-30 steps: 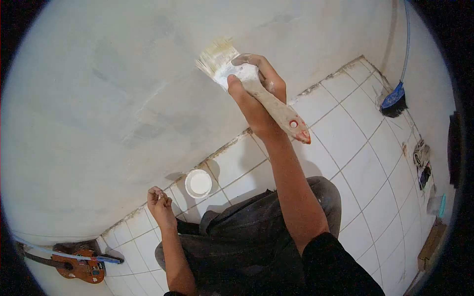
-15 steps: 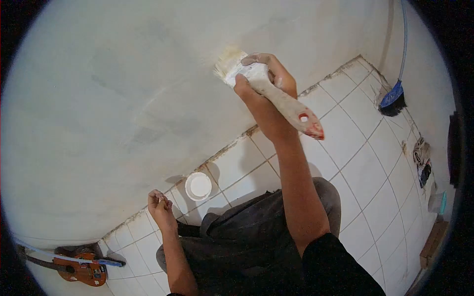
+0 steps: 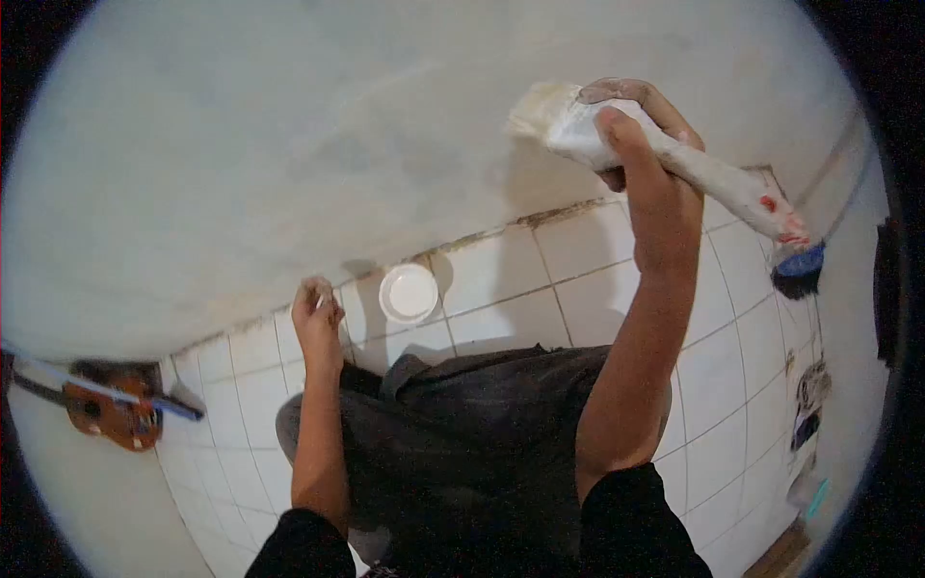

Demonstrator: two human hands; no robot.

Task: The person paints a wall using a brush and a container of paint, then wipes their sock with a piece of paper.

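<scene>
My right hand [image 3: 644, 125] is closed round a wide paintbrush [image 3: 718, 178], its white handle marked red near the hole at the end. The pale bristles point left, close over the whitish wall [image 3: 289, 164], and the handle slants down to the right. Lower on the left, my left hand [image 3: 318, 306] is raised beside the foot of the wall, its fingers curled in and nothing showing in them. Just to its right, a small round white tub [image 3: 408, 294] with white contents stands on the tiled floor.
White floor tiles [image 3: 578, 313] meet the wall along a dirty, stained edge. A small guitar [image 3: 111, 414] leans at the far left by a blue-handled broom. On the right are a blue brush head with black bristles [image 3: 798, 275] and a crumpled cloth [image 3: 809, 395].
My right hand has moved the paintbrush to the right, its handle now tilted flatter. The view has turned, so the tub and my left hand sit higher in it.
</scene>
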